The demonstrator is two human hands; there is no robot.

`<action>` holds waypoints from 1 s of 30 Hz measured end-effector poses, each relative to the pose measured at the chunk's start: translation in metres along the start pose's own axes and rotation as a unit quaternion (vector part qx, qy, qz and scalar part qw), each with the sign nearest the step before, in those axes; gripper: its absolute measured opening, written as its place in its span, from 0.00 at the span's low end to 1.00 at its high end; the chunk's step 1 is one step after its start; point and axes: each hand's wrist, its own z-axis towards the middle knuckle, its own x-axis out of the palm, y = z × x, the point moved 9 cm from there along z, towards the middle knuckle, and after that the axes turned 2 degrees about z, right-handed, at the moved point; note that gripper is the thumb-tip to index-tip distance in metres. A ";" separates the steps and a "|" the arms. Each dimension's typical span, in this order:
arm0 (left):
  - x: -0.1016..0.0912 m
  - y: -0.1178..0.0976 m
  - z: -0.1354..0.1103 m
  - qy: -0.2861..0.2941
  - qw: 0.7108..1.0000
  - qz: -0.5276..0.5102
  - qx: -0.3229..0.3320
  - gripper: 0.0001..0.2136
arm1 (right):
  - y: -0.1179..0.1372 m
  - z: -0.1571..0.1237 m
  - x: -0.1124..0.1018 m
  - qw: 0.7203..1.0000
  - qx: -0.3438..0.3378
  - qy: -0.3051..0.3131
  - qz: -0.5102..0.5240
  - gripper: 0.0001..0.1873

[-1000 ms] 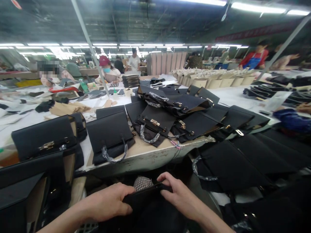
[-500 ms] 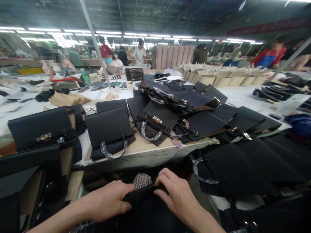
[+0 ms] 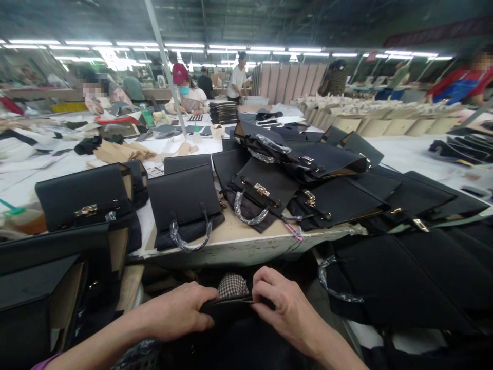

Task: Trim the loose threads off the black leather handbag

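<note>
Long white tube lights (image 3: 185, 45) are glaring in the background; shadow is swallowing detail on the held smooth black leather-like bag (image 3: 246, 339).

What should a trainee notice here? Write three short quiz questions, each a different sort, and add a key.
1. True or false: the left hand and right hand both grip the black piece.
2. Which pattern is on the fabric just beyond the gripped edge? A) stripes B) checks C) flowers
3. Fill in: the clasp nearest the picture's middle is ____-coloured.

Key: 1 true; 2 B; 3 gold.
</note>
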 end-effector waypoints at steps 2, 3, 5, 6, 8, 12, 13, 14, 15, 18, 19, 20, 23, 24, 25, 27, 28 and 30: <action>0.001 0.003 0.000 0.004 1.000 -0.004 0.000 0.07 | -0.001 -0.001 -0.001 1.000 0.000 -0.005 0.016 0.10; 0.002 0.004 0.001 0.009 1.000 -0.008 0.000 0.07 | -0.002 -0.002 0.000 1.000 0.003 -0.009 0.019 0.09; 0.001 0.002 0.001 0.015 1.000 -0.014 0.004 0.06 | -0.006 -0.002 0.000 1.000 0.010 -0.017 0.013 0.08; 0.000 0.000 0.002 0.015 1.000 -0.013 0.006 0.06 | -0.007 -0.002 0.000 1.000 0.013 -0.019 0.004 0.07; -0.003 -0.003 0.003 0.010 1.000 -0.005 0.009 0.05 | -0.009 -0.002 0.001 1.000 0.017 -0.021 -0.015 0.05; -0.007 -0.006 0.004 0.000 1.000 0.006 0.001 0.05 | -0.010 -0.001 0.002 0.999 0.029 -0.020 -0.031 0.07; -0.007 -0.006 0.003 -0.003 1.000 0.004 -0.004 0.05 | -0.009 -0.001 0.002 0.999 0.030 -0.020 -0.028 0.07; -0.007 -0.005 0.003 -0.008 1.000 0.003 -0.009 0.05 | -0.009 -0.001 0.002 0.999 0.031 -0.020 -0.023 0.07; -0.008 -0.003 0.002 -0.018 1.000 0.004 -0.015 0.05 | -0.008 -0.001 0.002 0.999 0.030 -0.021 -0.018 0.07; -0.013 0.002 -0.004 -0.074 0.996 0.038 -0.025 0.05 | -0.007 -0.002 0.002 0.999 0.029 -0.027 -0.005 0.07; -0.016 0.003 -0.007 -0.099 0.993 0.051 -0.027 0.05 | -0.009 -0.002 0.001 0.999 0.032 -0.032 -0.002 0.07; -0.018 0.005 -0.011 -0.122 0.990 0.060 -0.030 0.06 | -0.010 -0.002 0.001 0.999 0.035 -0.037 0.001 0.07; -0.020 0.012 -0.026 -0.176 0.983 0.032 -0.048 0.07 | -0.016 -0.003 0.002 0.998 0.042 -0.047 0.027 0.08; -0.019 0.015 -0.031 -0.191 0.980 0.011 -0.053 0.07 | -0.017 -0.004 0.002 0.997 0.045 -0.047 0.040 0.09; -0.017 0.017 -0.036 -0.205 0.977 -0.008 -0.057 0.06 | -0.019 -0.004 0.004 0.996 0.047 -0.043 0.055 0.09; -0.012 0.022 -0.044 -0.229 0.970 -0.044 -0.063 0.05 | -0.020 -0.004 0.006 0.995 0.049 -0.033 0.080 0.10; -0.010 0.025 -0.047 -0.239 0.967 -0.060 -0.066 0.06 | -0.019 -0.003 0.006 0.994 0.048 -0.027 0.090 0.10; -0.005 0.031 -0.049 -0.256 0.960 -0.088 -0.072 0.06 | -0.019 -0.002 0.007 0.994 0.046 -0.014 0.099 0.10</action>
